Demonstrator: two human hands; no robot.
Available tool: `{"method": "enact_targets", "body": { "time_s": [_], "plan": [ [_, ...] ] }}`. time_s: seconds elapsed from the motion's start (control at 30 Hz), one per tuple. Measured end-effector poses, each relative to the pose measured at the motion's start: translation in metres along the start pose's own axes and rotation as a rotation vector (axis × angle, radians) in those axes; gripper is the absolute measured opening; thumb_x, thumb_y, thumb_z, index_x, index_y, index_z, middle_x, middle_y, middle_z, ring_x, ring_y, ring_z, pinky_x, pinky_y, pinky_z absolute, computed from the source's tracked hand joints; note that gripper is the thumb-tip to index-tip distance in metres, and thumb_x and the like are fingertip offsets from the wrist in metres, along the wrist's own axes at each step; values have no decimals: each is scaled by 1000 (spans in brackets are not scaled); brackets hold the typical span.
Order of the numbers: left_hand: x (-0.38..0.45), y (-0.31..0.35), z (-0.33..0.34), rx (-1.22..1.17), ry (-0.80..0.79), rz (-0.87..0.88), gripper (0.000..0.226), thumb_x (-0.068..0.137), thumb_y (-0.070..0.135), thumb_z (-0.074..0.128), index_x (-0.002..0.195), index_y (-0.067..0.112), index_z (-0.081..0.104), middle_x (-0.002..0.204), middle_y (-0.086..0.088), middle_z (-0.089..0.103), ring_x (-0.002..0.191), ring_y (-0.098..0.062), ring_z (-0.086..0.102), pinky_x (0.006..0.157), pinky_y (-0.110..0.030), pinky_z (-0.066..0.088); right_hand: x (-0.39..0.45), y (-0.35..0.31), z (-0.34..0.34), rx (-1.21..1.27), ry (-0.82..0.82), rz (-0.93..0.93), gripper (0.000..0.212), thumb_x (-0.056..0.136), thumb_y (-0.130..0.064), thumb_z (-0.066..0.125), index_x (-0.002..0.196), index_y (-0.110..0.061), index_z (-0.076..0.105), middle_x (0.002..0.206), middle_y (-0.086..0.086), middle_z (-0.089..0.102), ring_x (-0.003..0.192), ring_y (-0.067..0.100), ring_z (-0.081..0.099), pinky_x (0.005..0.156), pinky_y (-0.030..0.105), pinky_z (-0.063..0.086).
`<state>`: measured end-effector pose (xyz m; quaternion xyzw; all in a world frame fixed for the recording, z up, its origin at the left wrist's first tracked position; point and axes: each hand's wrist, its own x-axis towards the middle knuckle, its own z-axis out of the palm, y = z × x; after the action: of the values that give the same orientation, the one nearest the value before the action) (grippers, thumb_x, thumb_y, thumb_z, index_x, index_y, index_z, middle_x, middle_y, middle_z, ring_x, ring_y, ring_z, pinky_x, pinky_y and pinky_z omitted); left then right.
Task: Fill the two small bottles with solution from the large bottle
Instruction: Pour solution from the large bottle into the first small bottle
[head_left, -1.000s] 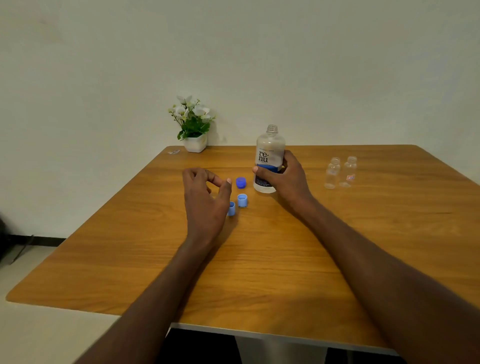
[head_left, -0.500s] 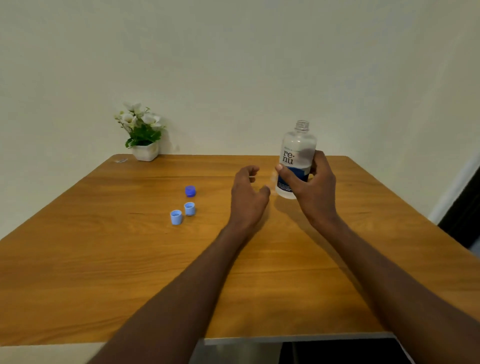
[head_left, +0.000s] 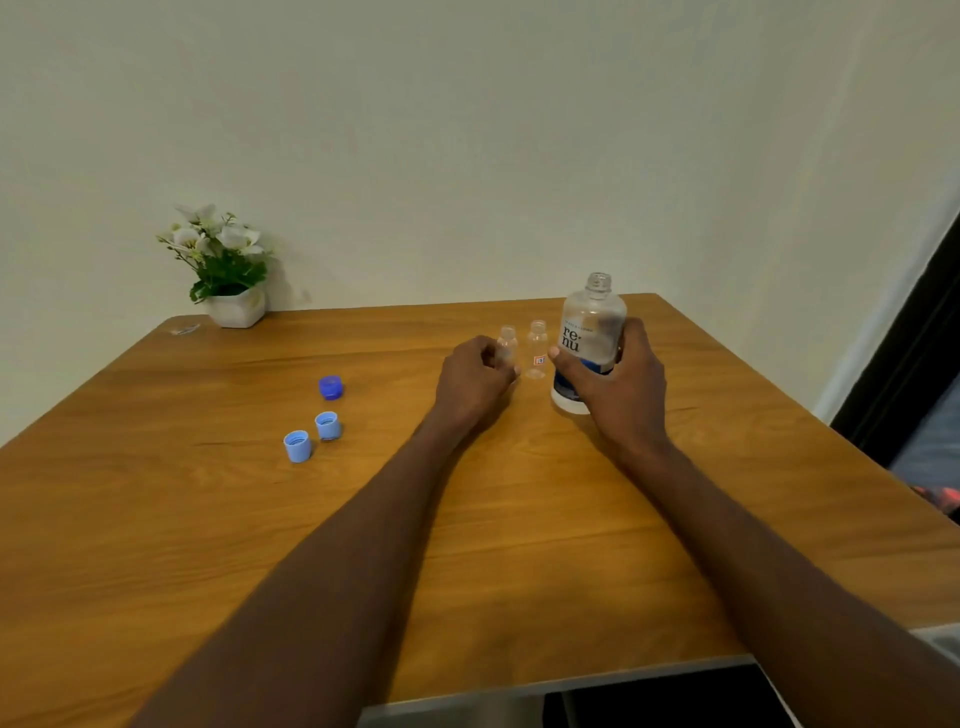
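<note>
Clear plastic: large bottle (head_left: 589, 340), uncapped, upright, right of frame centre, white label with dark print, blue band low.
Right hand (head_left: 618, 387): wrapped round the large bottle's lower half.
Small bottles: two clear, capless, upright, just left of the large one; left small bottle (head_left: 506, 345), right small bottle (head_left: 536, 349) with a red sticker.
Left hand (head_left: 472, 382): fingers curled at the left small bottle; real grip, cannot tell.
Table (head_left: 156, 519): glossy wood grain.
Caps: dark blue cap (head_left: 330, 387), two light blue caps (head_left: 312, 436), ridged, centre left.
Upper left: flower pot (head_left: 234, 306), white, faceted.
</note>
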<state>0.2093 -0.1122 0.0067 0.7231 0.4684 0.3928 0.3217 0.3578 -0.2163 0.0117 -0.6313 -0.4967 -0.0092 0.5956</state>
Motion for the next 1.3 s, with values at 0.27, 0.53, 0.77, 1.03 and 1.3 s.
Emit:
{"method": "enact_targets", "body": {
  "time_s": [0.27, 0.53, 0.77, 1.03, 1.3],
  "plan": [
    [-47, -11, -46, -217, 33, 36, 34, 90, 33, 79, 122, 33, 69, 102, 1, 72, 94, -16, 68, 77, -29, 56, -5, -14, -5, 69, -89, -25, 73, 78, -71, 69, 129, -21, 56, 117, -8, 67, 105, 10, 67, 83, 36, 63],
    [-53, -22, -73, -157, 230, -16, 39, 94, 22, 75, 133, 16, 69, 123, 1, 73, 112, -11, 64, 98, -29, 52, -15, -53, 42, 222, -123, -32, 71, 79, -63, 75, 132, -19, 56, 118, -9, 67, 107, 8, 67, 85, 32, 63],
    [-40, -30, -74, -187, 418, -52, 36, 92, 12, 77, 127, 12, 67, 108, 5, 70, 90, 1, 61, 68, 2, 40, 3, -64, 94, 17, -85, -206, 76, 84, -57, 80, 144, -22, 49, 135, -8, 63, 114, 6, 62, 84, 29, 60],
    [-28, -35, -69, -144, 443, -67, 40, 97, -5, 63, 135, 9, 65, 103, 13, 67, 78, 22, 59, 62, 3, 40, 14, -51, 121, -129, -125, -306, 77, 83, -55, 77, 146, -28, 44, 139, -6, 60, 120, 16, 60, 88, 54, 58],
    [-27, -36, -70, -115, 468, -29, 53, 91, -14, 59, 138, 11, 62, 109, 5, 70, 81, 12, 57, 67, 2, 42, 6, -50, 115, -348, -220, -339, 84, 80, -53, 76, 152, -25, 41, 131, 3, 63, 114, 25, 62, 90, 56, 55]
  ]
}}
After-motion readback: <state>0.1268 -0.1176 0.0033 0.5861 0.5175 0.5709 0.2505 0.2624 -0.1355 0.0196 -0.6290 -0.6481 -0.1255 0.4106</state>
